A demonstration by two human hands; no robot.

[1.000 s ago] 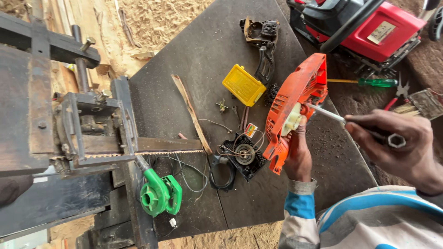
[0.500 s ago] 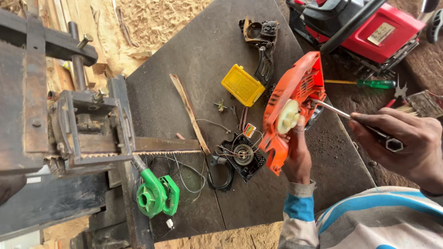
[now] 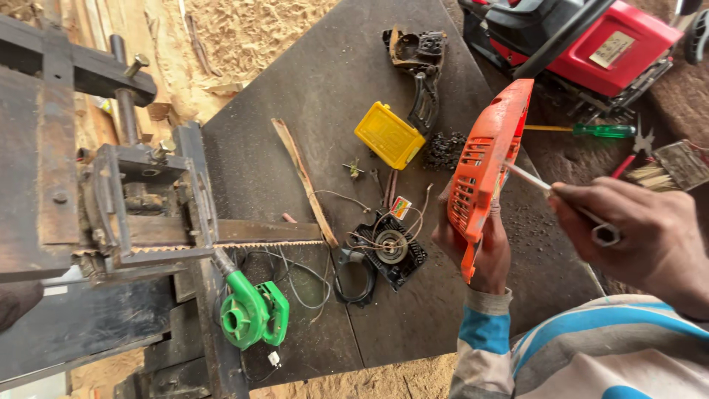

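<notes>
We see two hands at the right of the frame. The left hand (image 3: pixel 473 247) holds one orange cover (image 3: pixel 487 159) upright from below, its grip wrapped around the lower edge, so the vented plastic shell stands just right of centre above the tabletop (image 3: pixel 295 66). The right hand (image 3: pixel 639 236) has its grip pinched on one metal tool (image 3: pixel 565 199), a thin rod whose tip touches the cover's right side and whose ring end pokes out between the fingers.

On the dark tabletop we count one yellow box (image 3: pixel 389 134) near the upper middle, one black handle part (image 3: pixel 421 70) above it, one small pile of chain (image 3: pixel 445 150) just right of the box, and one black coil part (image 3: pixel 391 247) with thin wires lying below it, near the left hand. One strip of wood (image 3: pixel 303 181) lies slanted left of centre. One saw blade (image 3: pixel 258 235) with a toothed edge runs out from one heavy metal vise (image 3: pixel 111 199) at the left. One green blower (image 3: pixel 251 314) sits at the lower left, its cord trailing across the surface.

At the upper right we count one red machine (image 3: pixel 591 44), one green-handled screwdriver (image 3: pixel 591 131) below it, and one brush (image 3: pixel 665 170) at the right edge. Sawdust (image 3: pixel 251 29) covers the ground at the top.
</notes>
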